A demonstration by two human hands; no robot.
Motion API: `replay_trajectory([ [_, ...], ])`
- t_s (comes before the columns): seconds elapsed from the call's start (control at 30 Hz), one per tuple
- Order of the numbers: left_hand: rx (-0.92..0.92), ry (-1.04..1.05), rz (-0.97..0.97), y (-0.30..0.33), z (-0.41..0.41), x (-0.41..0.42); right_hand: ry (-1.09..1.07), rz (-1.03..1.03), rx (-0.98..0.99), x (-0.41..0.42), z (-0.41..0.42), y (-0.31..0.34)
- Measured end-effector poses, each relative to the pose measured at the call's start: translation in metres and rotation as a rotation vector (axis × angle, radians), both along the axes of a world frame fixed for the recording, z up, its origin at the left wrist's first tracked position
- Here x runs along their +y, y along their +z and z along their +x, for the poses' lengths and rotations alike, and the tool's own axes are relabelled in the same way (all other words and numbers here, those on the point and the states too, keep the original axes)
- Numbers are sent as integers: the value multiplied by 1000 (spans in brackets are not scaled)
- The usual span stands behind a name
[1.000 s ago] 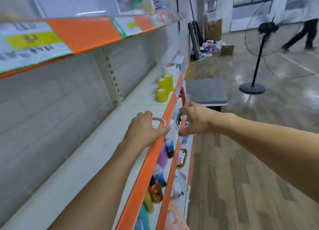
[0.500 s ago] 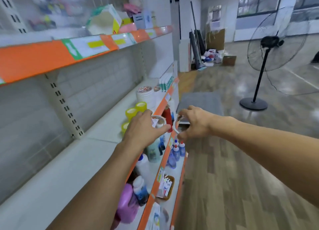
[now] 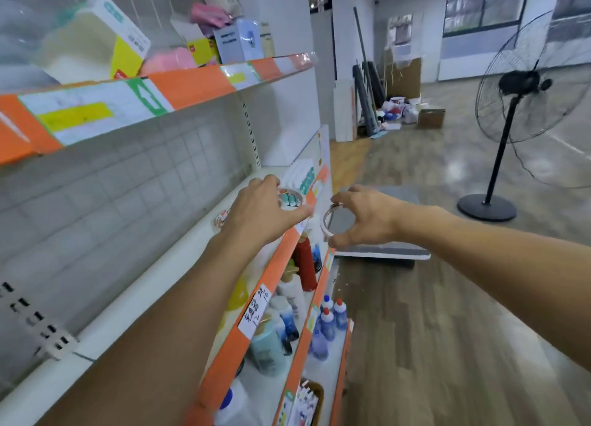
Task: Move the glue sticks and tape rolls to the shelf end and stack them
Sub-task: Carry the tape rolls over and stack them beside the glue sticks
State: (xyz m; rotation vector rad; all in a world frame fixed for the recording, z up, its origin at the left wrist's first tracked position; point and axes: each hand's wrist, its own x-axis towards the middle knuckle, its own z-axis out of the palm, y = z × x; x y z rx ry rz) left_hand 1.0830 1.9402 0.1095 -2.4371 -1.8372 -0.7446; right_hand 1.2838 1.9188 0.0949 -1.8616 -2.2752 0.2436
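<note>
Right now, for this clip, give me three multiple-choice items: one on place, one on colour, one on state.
1. Where is the right hand with its tape roll?
A. out past the shelf edge, over the aisle
B. on the top shelf
C. on the floor

2. What colour is the shelf's front strip?
A. blue
B. orange
C. black

3. What is the left hand doing?
A. hanging idle
B. pressing the wall
C. gripping a tape roll

Key: 1 A, floor lies behind it; 2 B, the strip is orange; 3 C, fingers curl round the roll.
</note>
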Motion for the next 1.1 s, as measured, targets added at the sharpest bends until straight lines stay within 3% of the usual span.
replay_trajectory([
  [0.3, 40, 90, -30, 9, 18, 92, 109, 44, 37, 112, 28, 12],
  [0.6, 65, 286, -225, 8, 24, 161, 391, 36, -1, 260, 35, 25],
  [0.83, 103, 529, -443, -3, 32, 169, 691, 33, 31, 303, 9, 30],
  [1.1, 186, 625, -597, -13, 48, 184, 796, 11, 54, 324, 5, 31],
])
